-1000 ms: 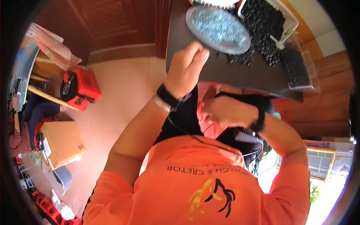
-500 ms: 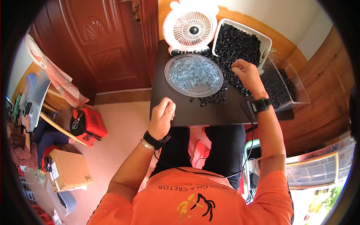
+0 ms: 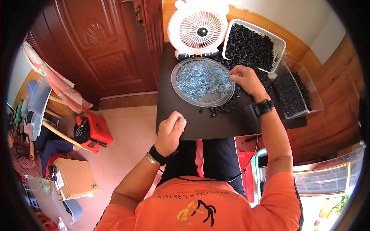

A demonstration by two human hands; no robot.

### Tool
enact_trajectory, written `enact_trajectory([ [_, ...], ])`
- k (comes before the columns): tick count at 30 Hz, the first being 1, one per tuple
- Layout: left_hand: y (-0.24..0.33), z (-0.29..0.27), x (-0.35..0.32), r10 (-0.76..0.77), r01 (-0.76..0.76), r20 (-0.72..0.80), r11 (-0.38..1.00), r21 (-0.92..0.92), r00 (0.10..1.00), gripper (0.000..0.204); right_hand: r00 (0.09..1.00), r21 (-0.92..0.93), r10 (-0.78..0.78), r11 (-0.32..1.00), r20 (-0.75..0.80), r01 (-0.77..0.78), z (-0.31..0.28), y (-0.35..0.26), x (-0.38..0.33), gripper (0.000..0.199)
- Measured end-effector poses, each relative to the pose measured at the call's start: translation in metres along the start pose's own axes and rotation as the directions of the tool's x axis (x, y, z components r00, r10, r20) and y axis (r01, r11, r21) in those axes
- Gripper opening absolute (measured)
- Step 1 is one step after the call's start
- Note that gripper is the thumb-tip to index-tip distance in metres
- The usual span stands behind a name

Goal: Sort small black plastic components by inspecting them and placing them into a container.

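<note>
Beside the Right Fingers: Handling Small Pieces at the Dish

Position. The right fingers are bent, with a narrow gap at most, at the right rim of the clear dish. Whether they touch the rim or pinch a piece cannot be told. The silvery pieces lie inside the dish, just left of these fingers. Loose black pieces lie nearer the body than the right fingers, on the bench. A white basket stands beyond these fingers; a clear bin stands to their right.

The left fingers are curled in, thumb over them, near the front edge of the bench. Any content is hidden.

Recommended practice (judgement):
1. Work with thumb and index tips; pieces this small are likely to slip from a broad grasp.
2. Approach from above the rim. Pressure on the edge could tip the dish.
3. Lift clear before travelling toward the left fingers.
4. Avoid sweeping black pieces into the dish.
5. Hold the left fingers steady to shorten the reach.
</note>
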State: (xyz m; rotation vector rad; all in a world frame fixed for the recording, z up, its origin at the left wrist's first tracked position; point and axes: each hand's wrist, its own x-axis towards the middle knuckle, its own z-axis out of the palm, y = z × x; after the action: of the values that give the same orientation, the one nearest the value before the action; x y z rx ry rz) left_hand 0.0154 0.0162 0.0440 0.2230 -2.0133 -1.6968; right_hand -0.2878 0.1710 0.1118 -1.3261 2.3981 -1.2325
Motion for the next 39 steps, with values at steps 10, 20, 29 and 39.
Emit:
enact_trajectory([
  [10, 0.003, -0.009, 0.003, -0.015, 0.020, 0.082, 0.998, -0.065, 0.997, 0.020, 0.985, -0.349, -0.120, 0.924, 0.125, 0.157, 0.041, -0.029, 0.000, 0.014],
  [20, 0.004, -0.008, 0.007, -0.049, 0.059, 0.077, 0.988, -0.140, 0.996, 0.025, 0.945, -0.508, -0.208, 0.802, 0.254, 0.313, 0.058, -0.035, 0.002, 0.012],
  [29, 0.063, -0.003, 0.070, 0.013, 0.009, 0.060, 0.931, -0.365, 0.998, 0.028, 0.983, -0.216, -0.131, 0.964, 0.130, 0.157, 0.052, -0.033, 0.006, 0.019],
  [39, 0.020, 0.041, 0.132, -0.037, 0.156, 0.229, 0.835, -0.528, 0.973, 0.028, 0.970, 0.517, -0.077, 0.854, 0.230, -0.055, 0.026, -0.032, 0.018, 0.033],
])
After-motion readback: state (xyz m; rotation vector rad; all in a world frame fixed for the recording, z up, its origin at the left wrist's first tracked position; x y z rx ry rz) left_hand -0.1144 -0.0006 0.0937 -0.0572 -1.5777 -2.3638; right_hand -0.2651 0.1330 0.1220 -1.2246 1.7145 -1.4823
